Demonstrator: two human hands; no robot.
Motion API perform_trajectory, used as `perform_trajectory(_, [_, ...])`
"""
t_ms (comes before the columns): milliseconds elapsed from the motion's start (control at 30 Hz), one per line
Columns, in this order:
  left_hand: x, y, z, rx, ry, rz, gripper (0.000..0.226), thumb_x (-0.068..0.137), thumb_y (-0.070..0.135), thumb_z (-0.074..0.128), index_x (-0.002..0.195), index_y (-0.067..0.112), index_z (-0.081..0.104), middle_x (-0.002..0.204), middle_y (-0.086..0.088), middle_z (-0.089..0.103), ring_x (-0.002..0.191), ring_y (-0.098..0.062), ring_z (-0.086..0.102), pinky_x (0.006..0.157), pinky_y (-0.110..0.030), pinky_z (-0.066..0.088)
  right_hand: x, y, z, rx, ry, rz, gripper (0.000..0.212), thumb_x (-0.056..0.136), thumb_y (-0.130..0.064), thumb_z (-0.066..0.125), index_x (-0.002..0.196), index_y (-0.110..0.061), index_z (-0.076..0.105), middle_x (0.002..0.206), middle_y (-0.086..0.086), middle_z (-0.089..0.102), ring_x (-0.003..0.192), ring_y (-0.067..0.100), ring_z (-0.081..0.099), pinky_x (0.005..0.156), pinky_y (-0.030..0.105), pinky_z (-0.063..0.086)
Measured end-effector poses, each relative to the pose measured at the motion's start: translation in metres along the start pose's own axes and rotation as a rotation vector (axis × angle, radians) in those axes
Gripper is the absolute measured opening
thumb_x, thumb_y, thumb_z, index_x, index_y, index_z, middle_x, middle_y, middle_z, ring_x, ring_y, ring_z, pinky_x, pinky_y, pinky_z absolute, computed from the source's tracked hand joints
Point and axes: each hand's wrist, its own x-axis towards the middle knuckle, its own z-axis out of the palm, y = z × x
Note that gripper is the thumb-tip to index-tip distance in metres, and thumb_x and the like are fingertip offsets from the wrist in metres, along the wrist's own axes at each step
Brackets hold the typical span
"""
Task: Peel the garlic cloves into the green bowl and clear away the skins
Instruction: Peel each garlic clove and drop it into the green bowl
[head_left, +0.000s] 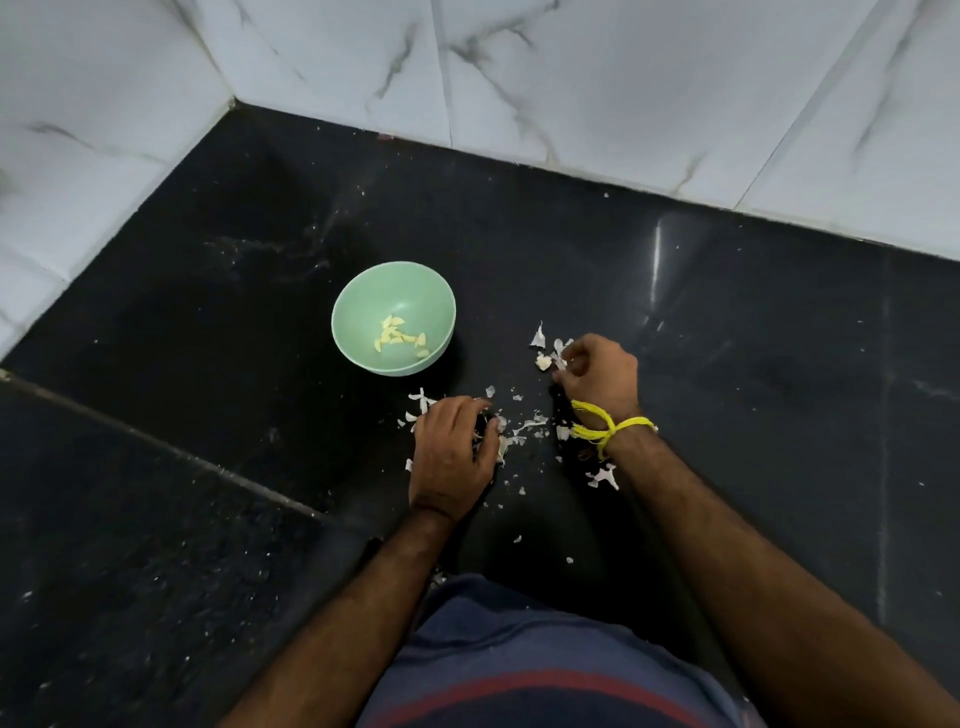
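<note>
Clearing skins | left hand (451, 457) curled, raking garlic skins (524, 428) together; right hand (597, 371) pinching scraps; green bowl (358, 312) kept apart, protecting peeled cloves (397, 338)

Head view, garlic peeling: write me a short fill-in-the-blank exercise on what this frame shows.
1. The peeled cloves lie inside the ____ bowl.
2. The yellow thread is tied round the ____ wrist.
3. Loose garlic skins lie scattered on the ____ countertop.
4. The left hand rests on the counter nearer the ____ than the right hand does.

Missing words: green; right; black; bowl
</note>
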Motion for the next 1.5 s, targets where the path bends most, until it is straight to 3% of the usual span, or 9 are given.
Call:
perform_trajectory(67, [-0.001,0.0,0.0,-0.006,-0.002,0.0,0.018,0.093,0.021,0.067,0.106,0.01,0.067,0.105,-0.003,0.064,0.098,-0.022,0.059,0.088,-0.035,0.045,-0.002,0.003,0.001,0.045,-0.019,0.005,0.018,0.073,-0.008,0.081,0.083,-0.016,0.068,0.062,-0.009,0.062,0.062,0.004,0.06,0.065,0.003,0.044])
perform_trajectory(133, [0.0,0.001,0.001,-0.005,-0.003,0.001,0.017,0.093,0.021,0.068,0.106,0.011,0.068,0.106,-0.003,0.065,0.099,-0.022,0.06,0.089,-0.036,0.045,-0.005,0.003,0.004,0.077,-0.006,0.003,0.012,0.073,-0.01,0.082,0.079,-0.011,0.072,0.06,-0.007,0.062,0.058,0.0,0.057,0.06,-0.001,0.04])
perform_trajectory(233, [-0.001,0.001,0.001,-0.003,-0.011,0.009,0.017,0.094,0.023,0.066,0.106,0.011,0.068,0.107,-0.003,0.065,0.101,-0.022,0.06,0.089,-0.038,0.046,-0.007,0.002,0.008,0.098,0.004,-0.02,0.005,0.077,-0.012,0.08,0.08,-0.011,0.076,0.068,0.0,0.068,0.064,0.008,0.061,0.069,0.017,0.051])
perform_trajectory(433, [-0.001,0.001,0.0,-0.019,-0.008,0.027,0.017,0.094,0.023,0.064,0.105,0.011,0.068,0.107,-0.003,0.065,0.102,-0.023,0.06,0.091,-0.037,0.045,-0.01,-0.002,0.007,0.203,-0.055,0.019,0.013,0.079,-0.004,0.075,0.085,-0.014,0.076,0.075,0.002,0.073,0.072,0.011,0.067,0.077,0.022,0.056])
perform_trajectory(567, [0.001,0.001,-0.001,-0.037,-0.008,0.057,0.018,0.095,0.023,0.061,0.105,0.011,0.069,0.106,-0.003,0.065,0.101,-0.022,0.06,0.091,-0.037,0.046,-0.024,0.006,0.008,0.386,-0.123,0.063,0.017,0.074,-0.009,0.081,0.085,-0.02,0.075,0.077,0.001,0.075,0.077,0.017,0.073,0.078,0.037,0.06])
perform_trajectory(833, [0.004,0.012,-0.015,-0.17,0.09,0.052,0.021,0.096,0.021,0.059,0.109,0.011,0.073,0.106,0.001,0.071,0.099,-0.017,0.063,0.09,-0.032,0.048,-0.075,0.006,-0.009,0.773,-0.193,0.135,0.023,0.074,0.006,0.077,0.095,0.004,0.067,0.083,0.02,0.073,0.078,0.028,0.072,0.07,0.032,0.061])
perform_trajectory(1033, [0.021,0.057,-0.025,-0.857,-0.276,-0.435,0.011,0.09,0.01,0.073,0.1,0.007,0.076,0.093,-0.002,0.077,0.09,-0.014,0.073,0.083,-0.028,0.057,-0.09,0.013,-0.012,0.858,-0.17,0.105,0.015,0.075,0.004,0.076,0.09,0.005,0.071,0.084,0.02,0.073,0.075,0.024,0.07,0.067,0.028,0.06])
perform_trajectory(1267, [0.025,0.048,-0.036,-0.816,-0.341,-0.372,0.007,0.089,0.007,0.073,0.09,0.014,0.073,0.085,-0.003,0.076,0.084,-0.014,0.073,0.078,-0.026,0.057,-0.095,0.001,-0.01,0.664,-0.148,0.048,0.013,0.076,-0.007,0.079,0.084,0.0,0.072,0.071,0.008,0.073,0.061,0.009,0.068,0.057,0.017,0.054])
perform_trajectory(1500, [0.027,0.049,-0.035,-0.764,-0.403,-0.346,0.008,0.092,0.007,0.068,0.092,0.014,0.071,0.088,-0.002,0.074,0.084,-0.012,0.071,0.079,-0.025,0.056,-0.09,0.005,-0.004,1.07,-0.315,0.367,0.005,0.086,0.003,0.064,0.083,0.002,0.068,0.068,0.012,0.066,0.054,0.014,0.063,0.051,0.022,0.053])
